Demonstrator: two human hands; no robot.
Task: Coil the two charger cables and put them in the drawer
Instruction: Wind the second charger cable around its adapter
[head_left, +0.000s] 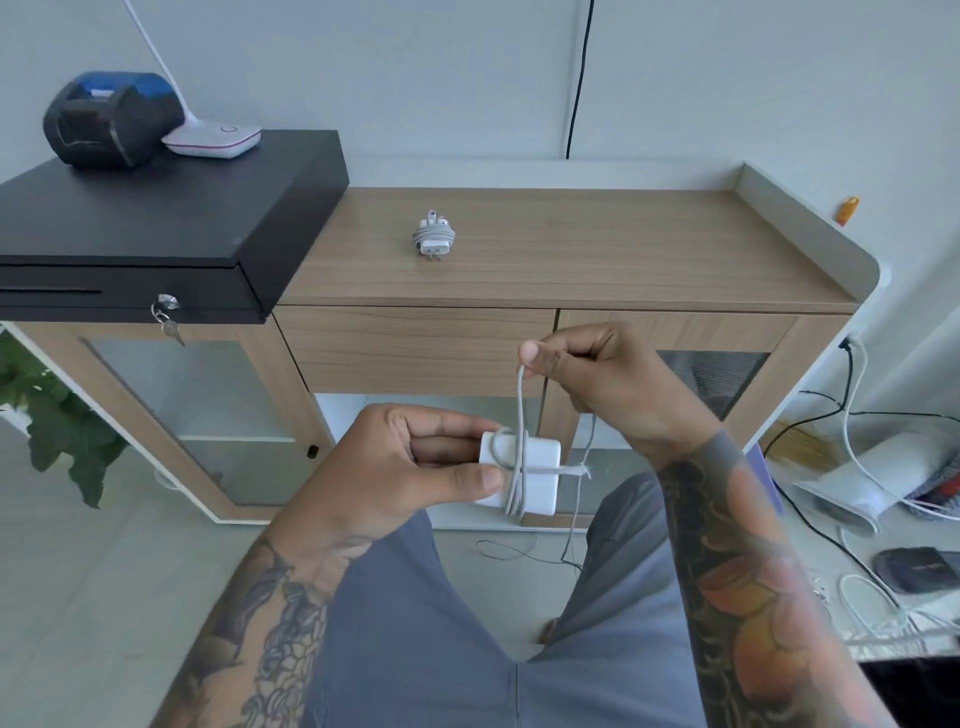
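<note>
My left hand (410, 462) grips the white power adapter (524, 470) at frame centre, cable (520, 415) wrapped round it. My right hand (587, 379), just above right, pinches the cable taut. Second charger (434, 236), already coiled, lies on the wooden cabinet top (623, 249), upper centre; drawer (415, 348) closed
</note>
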